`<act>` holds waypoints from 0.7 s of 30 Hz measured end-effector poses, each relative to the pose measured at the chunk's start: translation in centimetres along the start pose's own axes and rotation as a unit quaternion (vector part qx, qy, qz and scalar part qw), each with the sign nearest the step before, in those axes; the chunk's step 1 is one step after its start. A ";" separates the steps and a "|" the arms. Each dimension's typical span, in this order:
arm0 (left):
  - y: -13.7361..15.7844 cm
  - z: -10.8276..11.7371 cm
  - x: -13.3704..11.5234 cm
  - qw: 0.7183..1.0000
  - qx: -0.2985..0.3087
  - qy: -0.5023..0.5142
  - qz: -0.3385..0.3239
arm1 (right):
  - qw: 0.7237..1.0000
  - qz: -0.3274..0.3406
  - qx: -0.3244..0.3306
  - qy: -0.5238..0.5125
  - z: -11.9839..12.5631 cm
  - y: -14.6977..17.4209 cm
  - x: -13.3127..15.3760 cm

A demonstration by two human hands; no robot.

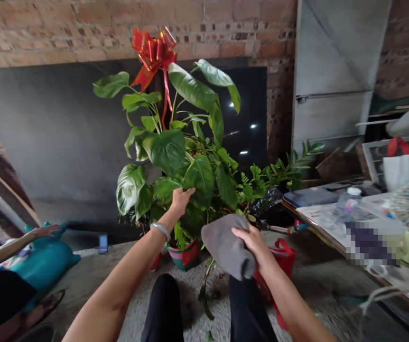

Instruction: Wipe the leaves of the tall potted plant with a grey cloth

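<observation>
Centre frame, left hand [181, 198] fingers pinch a plant leaf [199, 178]; right hand [252, 242] fingers clamp a grey cloth [226, 247] just below; open floor [94, 275] lower left.

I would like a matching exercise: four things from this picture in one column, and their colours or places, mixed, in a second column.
1. cloth
2. bow
3. left hand
4. plant pot

a. red, at the plant's top
b. on a leaf
c. grey, in the right hand
d. on the floor, under the leaves

Pairs: 1-c, 2-a, 3-b, 4-d
</observation>
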State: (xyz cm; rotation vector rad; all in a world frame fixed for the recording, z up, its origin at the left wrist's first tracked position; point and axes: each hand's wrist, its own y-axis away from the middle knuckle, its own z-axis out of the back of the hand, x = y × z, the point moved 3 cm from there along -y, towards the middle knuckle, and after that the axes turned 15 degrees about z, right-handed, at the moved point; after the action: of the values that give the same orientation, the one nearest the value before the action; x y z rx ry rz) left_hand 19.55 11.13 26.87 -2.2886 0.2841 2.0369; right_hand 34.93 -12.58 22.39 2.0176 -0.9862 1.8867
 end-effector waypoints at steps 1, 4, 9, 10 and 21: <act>0.1 0.0 0.1 1.000 -0.004 -0.004 -0.005 | 1.000 0.008 0.002 0.020 1.2 0.5 0.5; 0.6 -0.3 0.3 0.999 -0.014 -0.023 -0.025 | 0.992 0.106 -0.034 0.052 3.0 -0.2 5.6; 1.1 -1.4 0.1 0.998 -0.015 -0.053 -0.038 | 0.969 0.228 -0.089 -0.026 -1.0 -6.2 12.5; 1.0 -1.5 0.1 0.997 -0.018 -0.058 -0.042 | 0.975 0.208 -0.073 -0.038 -2.0 -7.0 12.0; 0.5 0.2 0.7 0.988 -0.064 -0.127 -0.067 | 0.984 0.140 -0.038 0.098 2.2 -2.1 3.2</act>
State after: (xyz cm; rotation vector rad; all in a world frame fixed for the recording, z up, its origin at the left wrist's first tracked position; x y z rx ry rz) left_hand 19.36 10.57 26.15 -2.0158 -0.0136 2.3029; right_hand 37.79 -13.29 25.63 1.6825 -1.3211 2.1002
